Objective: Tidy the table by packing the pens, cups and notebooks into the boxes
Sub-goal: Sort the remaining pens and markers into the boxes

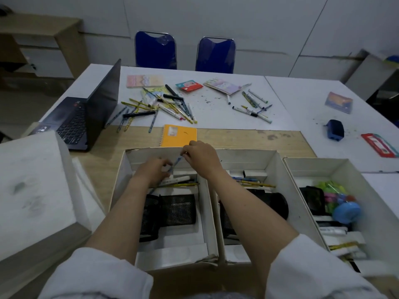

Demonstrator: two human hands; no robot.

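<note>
Both hands worked inside the leftmost box (121,180). The left hand (153,171) curled round the lower end of a blue pen (177,162); the right hand (199,155) pinched its upper end, probably to lay it flat among the pens beneath. Blur hid the exact finger grip. Beyond the hands, an orange notebook (179,134) and scattered pens (159,106) lay unpacked on the counter (216,113).
</note>
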